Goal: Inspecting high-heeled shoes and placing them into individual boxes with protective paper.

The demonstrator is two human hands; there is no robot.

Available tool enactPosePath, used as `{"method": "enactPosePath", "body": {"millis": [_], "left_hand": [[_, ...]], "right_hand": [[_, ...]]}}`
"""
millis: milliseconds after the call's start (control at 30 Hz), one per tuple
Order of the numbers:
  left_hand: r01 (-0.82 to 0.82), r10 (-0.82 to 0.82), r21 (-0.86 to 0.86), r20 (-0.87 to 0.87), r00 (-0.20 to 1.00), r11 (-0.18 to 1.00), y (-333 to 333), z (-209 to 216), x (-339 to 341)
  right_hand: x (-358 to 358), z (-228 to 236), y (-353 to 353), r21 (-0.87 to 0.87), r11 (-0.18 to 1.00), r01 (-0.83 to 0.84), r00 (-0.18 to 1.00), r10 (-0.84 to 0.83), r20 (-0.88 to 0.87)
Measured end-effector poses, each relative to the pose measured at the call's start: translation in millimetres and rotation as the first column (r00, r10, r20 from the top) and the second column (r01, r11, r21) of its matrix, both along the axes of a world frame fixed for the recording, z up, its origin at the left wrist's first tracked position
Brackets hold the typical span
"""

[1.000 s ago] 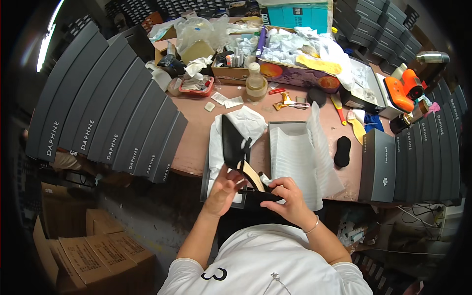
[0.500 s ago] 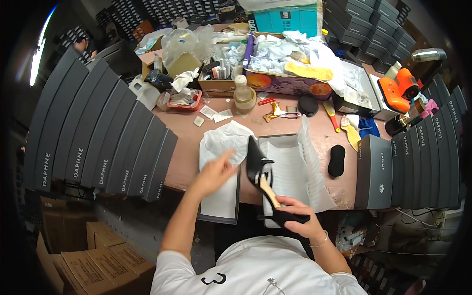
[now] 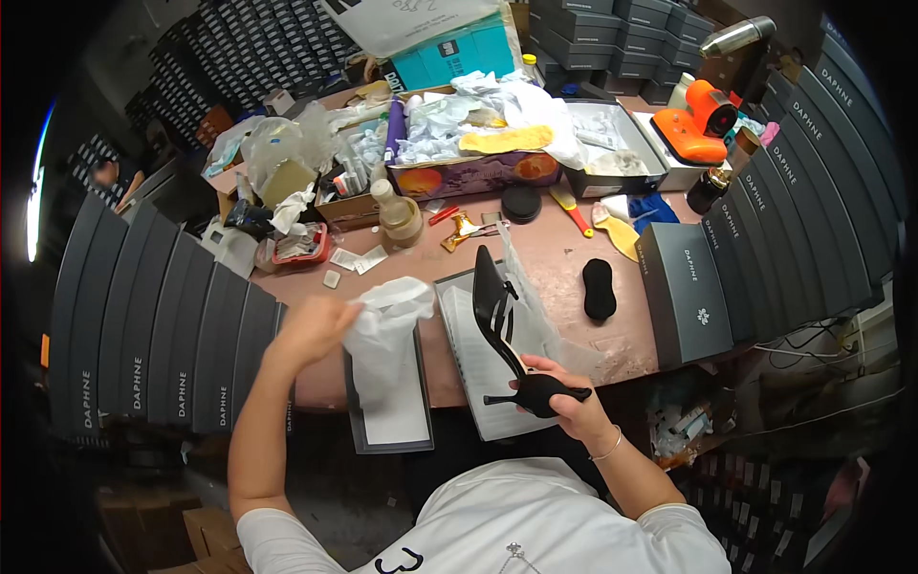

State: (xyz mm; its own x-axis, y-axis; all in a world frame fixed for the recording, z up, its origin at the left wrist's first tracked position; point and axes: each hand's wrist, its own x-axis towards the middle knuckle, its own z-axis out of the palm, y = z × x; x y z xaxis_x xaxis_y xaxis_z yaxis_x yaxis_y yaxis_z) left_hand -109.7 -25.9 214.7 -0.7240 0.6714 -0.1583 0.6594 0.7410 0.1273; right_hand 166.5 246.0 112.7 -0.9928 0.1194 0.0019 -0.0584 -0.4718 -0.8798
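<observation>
My left hand [image 3: 318,330] pinches the edge of what looks like a thin white bag [image 3: 381,340], lifted so that it hangs over a shallow grey box part [image 3: 427,443] with a white inside. A black high-heeled shoe [image 3: 491,298] is in my right hand [image 3: 571,400], which grips it around the heel end. The shoe's pointed toe is up and away from me, and its slim heel sticks out to the left. Beneath the shoe lies a second grey box part [image 3: 446,304], lined with white wrapping paper [image 3: 535,311] that stands up along its right side.
A small black padded piece [image 3: 599,290] lies right of the paper. Rows of grey shoe boxes stand at left [image 3: 158,325] and right [image 3: 684,297]. Further back are a glue bottle [image 3: 397,215], a brush [image 3: 574,212], an orange tape dispenser [image 3: 690,134] and a paper-filled carton [image 3: 449,180].
My left hand has taken hold of the white bag and raised it, pulling it left. The shoe has turned more side-on in my right hand. The whole view has swung to the right.
</observation>
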Motion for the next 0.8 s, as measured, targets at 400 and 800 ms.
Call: {"method": "enactPosePath", "body": {"millis": [400, 800], "left_hand": [[0.116, -0.028, 0.314, -0.270, 0.962, 0.942, -8, 24, 88], [0.117, -0.076, 0.447, -0.110, 0.991, 0.887, -18, -39, 99]], "right_hand": [[-1, 70, -35, -0.306, 0.862, -0.403, 0.902, 0.431, 0.027], [-26, -17, -42, -0.861, 0.508, 0.025, 0.964, 0.215, 0.156]]}}
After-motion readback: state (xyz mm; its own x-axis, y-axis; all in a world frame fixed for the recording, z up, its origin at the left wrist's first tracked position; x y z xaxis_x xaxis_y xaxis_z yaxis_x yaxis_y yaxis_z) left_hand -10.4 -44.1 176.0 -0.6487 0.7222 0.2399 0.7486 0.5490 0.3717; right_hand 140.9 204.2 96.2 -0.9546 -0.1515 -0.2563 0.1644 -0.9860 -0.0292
